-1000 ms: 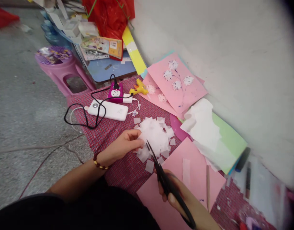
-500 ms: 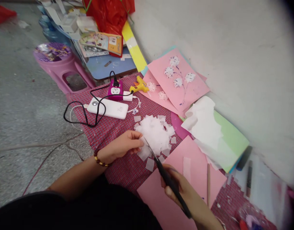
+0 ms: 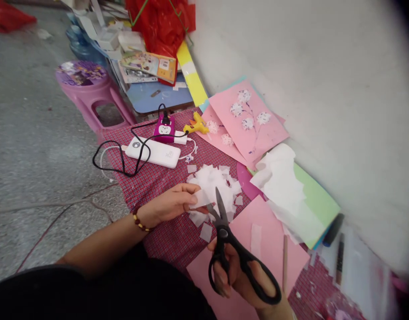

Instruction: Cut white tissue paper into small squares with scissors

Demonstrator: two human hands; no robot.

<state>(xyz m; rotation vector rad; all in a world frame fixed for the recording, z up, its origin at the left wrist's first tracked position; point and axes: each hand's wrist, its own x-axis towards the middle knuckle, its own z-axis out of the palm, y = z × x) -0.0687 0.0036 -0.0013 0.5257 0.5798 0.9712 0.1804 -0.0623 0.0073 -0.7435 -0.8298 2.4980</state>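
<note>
My left hand (image 3: 179, 202) pinches a small piece of thin white paper (image 3: 200, 198) between thumb and fingers. In my right hand (image 3: 236, 271) are black-handled scissors (image 3: 223, 233), their blades spread apart beside that paper. Beneath and just beyond both hands lies a pile of small cut white paper squares (image 3: 213, 178). One loose white square (image 3: 206, 232) rests on the checked cloth near the scissors. Pink paper sheets (image 3: 238, 249) lie under my right hand, with a narrow white paper strip (image 3: 256, 240) on top.
A white power bank (image 3: 153, 152) with looped cables, a purple socket block (image 3: 164, 128) and a yellow glue gun (image 3: 197, 124) sit at the back left. Pink cards with white blossoms (image 3: 246, 118) and crumpled white paper (image 3: 279, 178) lie by the wall (image 3: 307, 66). A pink stool (image 3: 91, 98) stands left.
The scissors have gone from closed to spread and turned so both loops show. A white paper piece now shows clearly in my left hand. The whole view has shifted slightly.
</note>
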